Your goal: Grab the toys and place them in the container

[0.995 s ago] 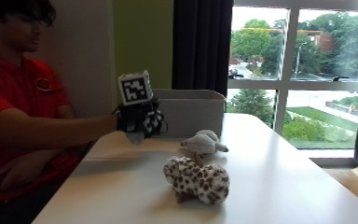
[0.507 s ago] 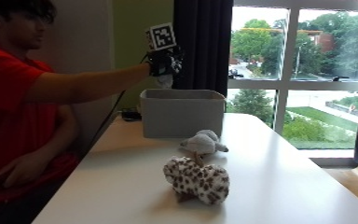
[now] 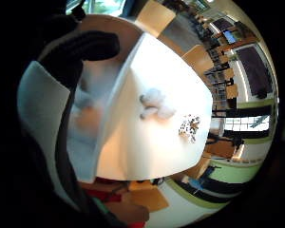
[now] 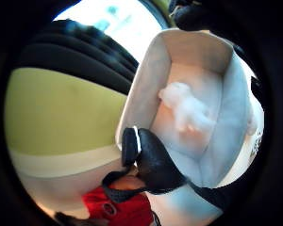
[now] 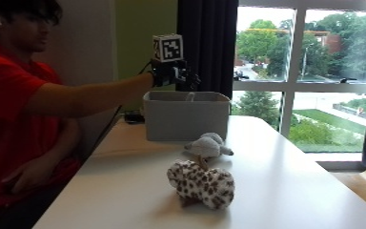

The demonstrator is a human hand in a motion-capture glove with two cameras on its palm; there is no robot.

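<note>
Outside view: gloved right hand (image 5: 172, 76) above container (image 5: 187, 116), grip slack, fingers relaxed, holding nothing. 2 toys on surface (image 5: 284, 181) toward 6 o'clock from hand: grey plush (image 5: 207, 145) just in front of container, spotted plush (image 5: 202, 182) nearer camera, long axis roughly 10-to-4.

Little-finger palm view: same 2 toys on surface beyond container rim.

Thumb palm view: 1 white plush (image 4: 186, 108) lying inside container.

Judgement: grey plush nearer, likely next.
</note>
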